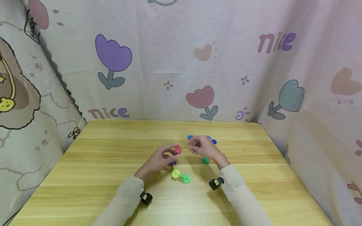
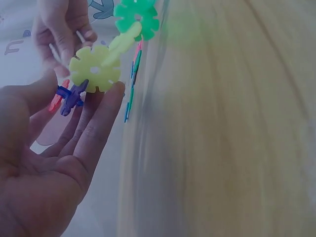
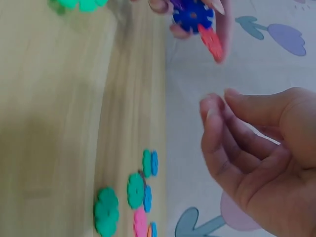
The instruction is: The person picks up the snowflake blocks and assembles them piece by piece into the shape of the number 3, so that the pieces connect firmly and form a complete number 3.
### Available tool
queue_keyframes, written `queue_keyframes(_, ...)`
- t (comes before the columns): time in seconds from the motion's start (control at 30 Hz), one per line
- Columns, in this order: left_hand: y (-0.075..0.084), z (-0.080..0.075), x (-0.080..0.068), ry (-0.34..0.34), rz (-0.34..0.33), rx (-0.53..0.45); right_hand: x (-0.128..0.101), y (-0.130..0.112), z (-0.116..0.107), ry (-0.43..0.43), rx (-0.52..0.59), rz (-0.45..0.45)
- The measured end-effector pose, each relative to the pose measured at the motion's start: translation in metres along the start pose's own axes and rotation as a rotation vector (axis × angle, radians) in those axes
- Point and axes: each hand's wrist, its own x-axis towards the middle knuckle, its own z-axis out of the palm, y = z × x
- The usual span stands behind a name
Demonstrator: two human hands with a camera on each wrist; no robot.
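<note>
My left hand (image 1: 158, 160) holds up a chain of notched plastic snowflake discs between thumb and fingers. A red disc (image 1: 178, 150) sits at its upper end, with a dark blue disc (image 3: 193, 17) and a purple one (image 1: 173, 163) by the fingers. Below them hang a yellow disc (image 1: 176, 173) and a light green disc (image 1: 186, 179). To the right of the chain, my right hand (image 1: 205, 147) hovers above the table, its fingers loosely bent. In the right wrist view nothing shows between that thumb and the fingertips, and the red disc is apart from them.
Loose discs lie behind and under my right hand: several blue ones (image 1: 214, 142), green ones (image 3: 106, 212), a pink one (image 3: 140, 222) and an orange one (image 1: 212, 160). The wooden table (image 1: 113, 141) ends at a patterned cloth (image 1: 158, 100) behind and at the sides.
</note>
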Motion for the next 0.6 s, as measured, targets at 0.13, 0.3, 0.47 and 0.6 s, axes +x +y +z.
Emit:
queue_keyframes(0.13, -0.001, -0.002, -0.001, 0.010, 0.002, 0.014, -0.006, 0.005, -0.010, 0.004, -0.110, 0.006)
queue_keyframes(0.3, -0.001, -0.002, -0.002, 0.010, 0.005, 0.019, -0.013, 0.015, -0.020, -0.009, -0.263, 0.038)
queue_keyframes(0.47, 0.000, -0.002, -0.003, 0.020, -0.009, 0.017, -0.019, 0.025, -0.027, -0.073, -0.357, 0.041)
queue_keyframes(0.6, 0.000, -0.002, -0.003, 0.019, -0.015, 0.025, -0.023, 0.031, -0.027, -0.122, -0.385, 0.088)
